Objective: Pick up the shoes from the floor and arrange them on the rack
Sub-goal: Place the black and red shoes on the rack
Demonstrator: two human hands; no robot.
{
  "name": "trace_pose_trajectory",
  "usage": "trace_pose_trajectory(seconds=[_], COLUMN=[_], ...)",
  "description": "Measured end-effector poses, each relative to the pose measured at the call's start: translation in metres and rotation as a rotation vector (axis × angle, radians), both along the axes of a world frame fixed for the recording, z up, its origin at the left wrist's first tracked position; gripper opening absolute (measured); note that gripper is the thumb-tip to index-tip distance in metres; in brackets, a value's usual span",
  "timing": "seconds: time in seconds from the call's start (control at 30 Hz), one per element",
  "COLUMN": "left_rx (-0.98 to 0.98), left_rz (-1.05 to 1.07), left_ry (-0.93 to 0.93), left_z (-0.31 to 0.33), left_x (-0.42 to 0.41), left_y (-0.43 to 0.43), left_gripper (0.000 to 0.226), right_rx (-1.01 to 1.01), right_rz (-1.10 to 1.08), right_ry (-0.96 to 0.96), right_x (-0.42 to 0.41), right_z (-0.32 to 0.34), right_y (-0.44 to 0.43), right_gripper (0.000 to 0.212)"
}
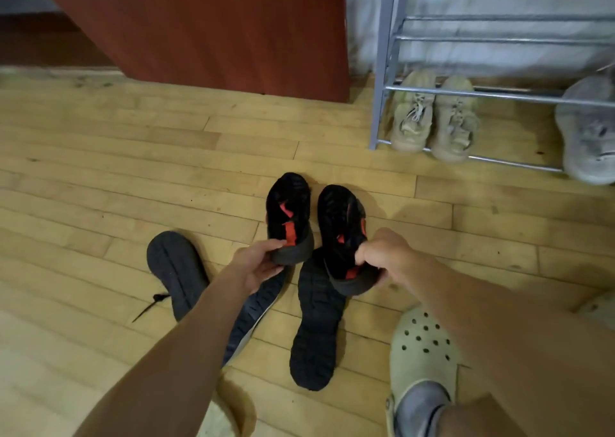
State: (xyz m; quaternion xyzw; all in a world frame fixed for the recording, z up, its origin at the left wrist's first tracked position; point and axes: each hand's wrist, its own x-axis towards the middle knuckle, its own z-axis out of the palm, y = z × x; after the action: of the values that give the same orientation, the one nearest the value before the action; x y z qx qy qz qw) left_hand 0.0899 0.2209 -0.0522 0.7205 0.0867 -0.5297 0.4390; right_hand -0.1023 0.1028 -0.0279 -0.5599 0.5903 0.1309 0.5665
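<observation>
Nearest, a pale green perforated clog (pixel 422 347) covered the person's foot. The left hand (pixel 258 263) gripped the heel of one black shoe with red accents (pixel 289 213); the right hand (pixel 386 253) gripped the heel of its matching black-and-red shoe (pixel 339 223). Both toes pointed away. The grey metal rack (pixel 382 70) stood ahead and rightward, nearer the right hand.

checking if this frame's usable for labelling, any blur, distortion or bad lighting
Head view: soft throughout, the grey shoe at the right edge smeared; wide-angle bending tilts the rack and curves the floorboards; dim warm light hides detail in the black and red shoes; no harsh glare.
</observation>
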Motion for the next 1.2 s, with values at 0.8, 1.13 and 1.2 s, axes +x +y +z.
trace_pose_trajectory(seconds=[0.8, 1.13, 1.2], left_rx=[-0.296, -0.382, -0.382], left_rz=[-0.315, -0.308, -0.319], left_ry=[-0.195, -0.171, -0.192], left_z=[0.159, 0.143, 0.143], left_x=[-0.142, -0.160, -0.153], left_y=[-0.084, -0.193, -0.218], left_gripper=[0.009, 0.026, 0.027], right_rx=[-0.192, -0.254, -0.260], right_rz=[-0.201, -0.386, -0.406], right_ry=[-0.108, -0.200, -0.215], right_x=[-0.168, -0.183, -0.180], right_z=[0.175, 0.163, 0.155], right_y=[-0.063, -0.143, -0.163], right_gripper=[0.034, 0.037, 0.037])
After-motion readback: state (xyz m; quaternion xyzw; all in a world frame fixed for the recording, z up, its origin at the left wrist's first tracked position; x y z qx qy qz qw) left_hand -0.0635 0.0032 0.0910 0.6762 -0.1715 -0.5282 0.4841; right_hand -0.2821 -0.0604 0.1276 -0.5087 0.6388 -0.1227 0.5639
